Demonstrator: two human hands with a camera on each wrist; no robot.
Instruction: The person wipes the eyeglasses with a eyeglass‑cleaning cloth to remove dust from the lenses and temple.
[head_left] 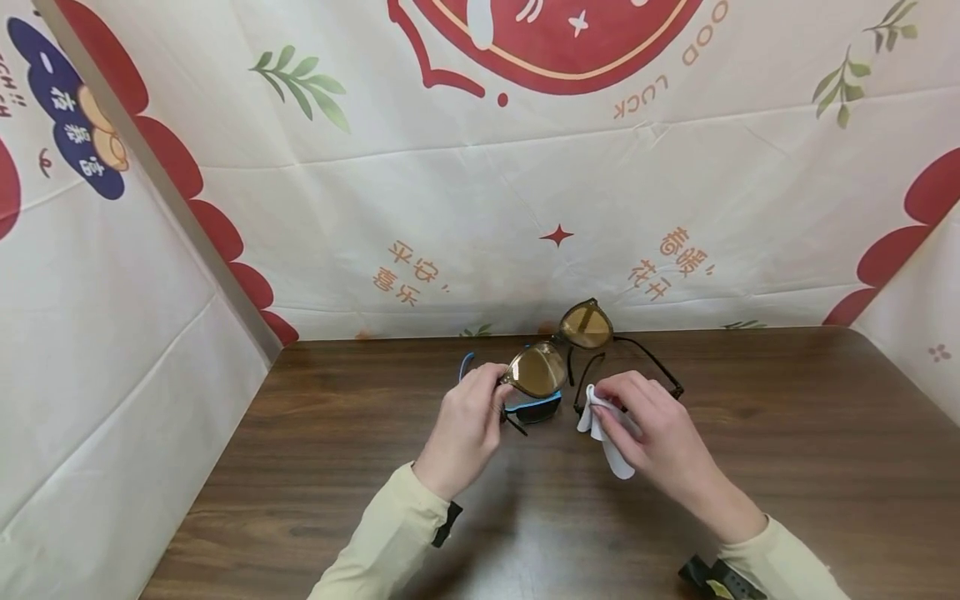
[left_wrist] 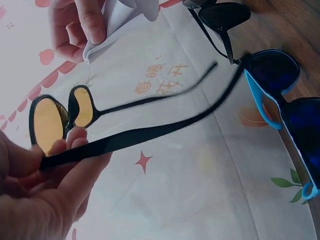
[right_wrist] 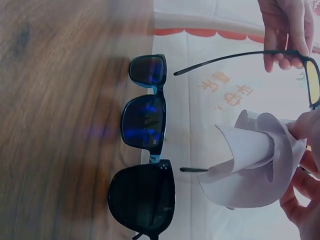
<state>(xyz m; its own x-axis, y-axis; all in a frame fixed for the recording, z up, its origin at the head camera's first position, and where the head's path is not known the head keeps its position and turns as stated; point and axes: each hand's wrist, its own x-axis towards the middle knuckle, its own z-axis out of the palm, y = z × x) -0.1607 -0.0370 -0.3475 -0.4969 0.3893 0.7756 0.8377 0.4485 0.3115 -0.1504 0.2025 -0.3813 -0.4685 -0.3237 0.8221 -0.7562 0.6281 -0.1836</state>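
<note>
My left hand (head_left: 467, 421) pinches yellow-lensed glasses (head_left: 537, 372) by one end of the frame, near the temple hinge. They are held above the table, tilted, with both dark temples unfolded, as the left wrist view shows. My right hand (head_left: 660, 425) grips a thin white cloth (head_left: 618, 457) between thumb and fingers. The cloth hangs in folds, apart from the lenses in the left wrist view. Blue-and-black sunglasses (right_wrist: 142, 121) lie on the table, partly hidden by the held pair in the head view. Beside them lie black sunglasses (right_wrist: 142, 197).
The brown wooden table (head_left: 315, 483) ends at the back against a white printed cloth wall (head_left: 510, 200). Another printed cloth panel (head_left: 90, 333) rises on the left side. Dark straps (head_left: 447, 525) sit at both wrists.
</note>
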